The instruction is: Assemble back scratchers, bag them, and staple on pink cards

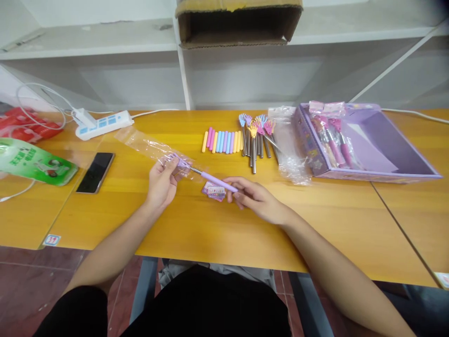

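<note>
A yellow wooden table (217,234) fills the view, and its near edge runs across at 6 o'clock, just above the person's lap. The widest bare stretch lies between that edge and the hands, and there is more bare wood at 4 o'clock. A black phone (96,172) lies at 9 o'clock and a white power strip (103,125) at 10 o'clock. At 12 o'clock sit a row of pastel handle grips (222,141) and, just beside it, a bundle of back scratchers (256,135). A purple box (368,175) lies open at 2 o'clock.

The print on the small label card (213,191) is too small to read. The scratcher's head is blurred behind plastic.

Both forearms reach in from 6 o'clock. The left hand (162,182) pinches the clear plastic sleeve (147,144) around the head of a purple back scratcher (210,177), thumb against curled fingers. The right hand (254,196), palm down, pinches the scratcher's purple handle between thumb and fingertips. The scratcher lies at table centre, bridging both hands.
</note>
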The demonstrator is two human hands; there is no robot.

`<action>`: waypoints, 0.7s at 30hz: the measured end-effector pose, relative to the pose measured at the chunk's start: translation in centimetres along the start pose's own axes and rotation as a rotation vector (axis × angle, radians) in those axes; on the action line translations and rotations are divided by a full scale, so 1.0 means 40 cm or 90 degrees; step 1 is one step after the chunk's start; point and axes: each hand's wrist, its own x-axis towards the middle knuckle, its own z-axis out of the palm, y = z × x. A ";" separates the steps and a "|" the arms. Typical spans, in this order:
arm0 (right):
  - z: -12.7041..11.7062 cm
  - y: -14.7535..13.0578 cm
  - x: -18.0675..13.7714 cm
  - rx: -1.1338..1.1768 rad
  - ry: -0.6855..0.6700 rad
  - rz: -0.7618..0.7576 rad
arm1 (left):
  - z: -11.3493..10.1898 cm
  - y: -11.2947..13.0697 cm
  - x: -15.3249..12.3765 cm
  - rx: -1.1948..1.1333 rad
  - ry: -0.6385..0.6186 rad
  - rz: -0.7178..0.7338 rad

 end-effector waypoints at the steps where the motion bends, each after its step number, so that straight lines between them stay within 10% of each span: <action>1: -0.001 -0.003 -0.001 0.014 -0.006 0.002 | -0.002 0.001 0.004 -0.012 0.005 -0.006; 21: 0.033 0.038 0.012 -0.157 0.023 -0.029 | 0.012 -0.094 -0.108 0.213 -0.329 -0.160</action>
